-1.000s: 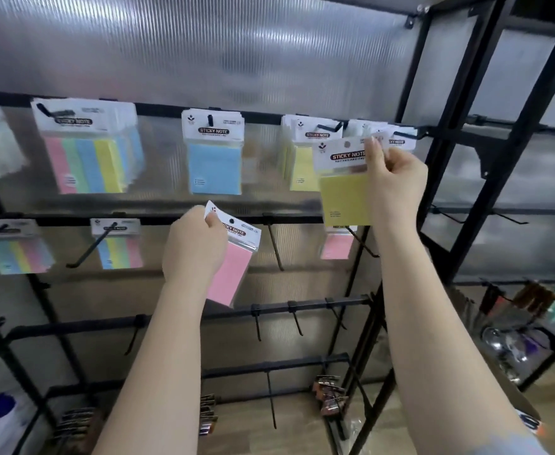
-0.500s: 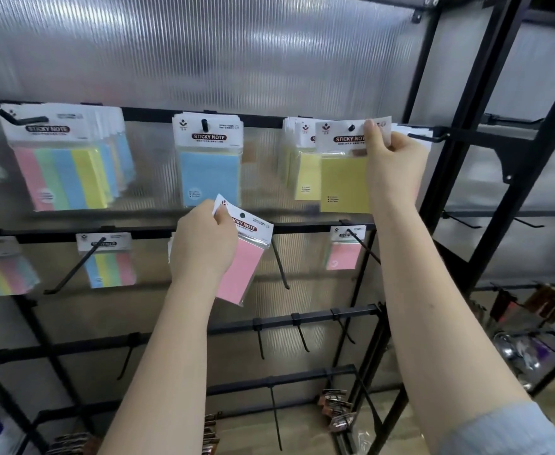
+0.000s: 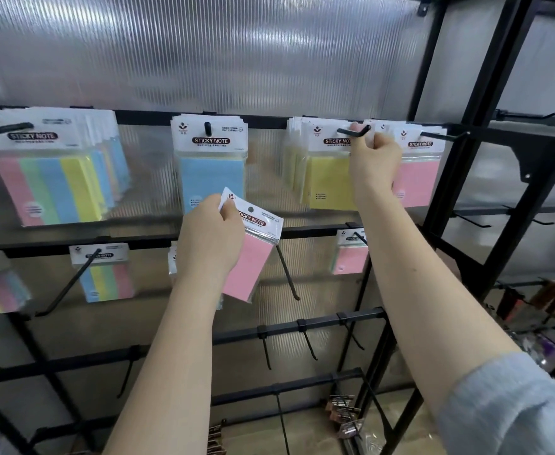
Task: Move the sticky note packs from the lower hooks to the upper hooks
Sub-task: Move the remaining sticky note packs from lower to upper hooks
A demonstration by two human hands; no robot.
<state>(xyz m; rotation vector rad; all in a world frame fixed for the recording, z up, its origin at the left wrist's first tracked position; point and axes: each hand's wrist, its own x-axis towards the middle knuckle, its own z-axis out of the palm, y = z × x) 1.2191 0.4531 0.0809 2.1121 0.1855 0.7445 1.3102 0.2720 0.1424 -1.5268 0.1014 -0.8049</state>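
My left hand (image 3: 209, 238) pinches the header corner of a pink sticky note pack (image 3: 253, 254), held tilted in front of the lower rail. My right hand (image 3: 374, 156) is up at the upper rail and grips the header of a yellow pack (image 3: 330, 182) that now sits on an upper hook (image 3: 355, 131); the hook's black tip pokes out just above my fingers. More yellow packs hang behind it. Another pink pack (image 3: 417, 178) hangs on the upper hook to the right. On a lower hook a small pink pack (image 3: 350, 254) still hangs.
The upper rail also carries a blue pack (image 3: 210, 165) and striped multicolour packs (image 3: 50, 178). Striped packs (image 3: 105, 274) hang on lower hooks at the left. A bare lower hook (image 3: 287, 274) juts out beside the held pink pack. Black rack posts (image 3: 460, 208) rise on the right.
My right hand lifted the yellow pack up and pushed it onto the upper hook. My left hand kept the pink pack and hardly moved.
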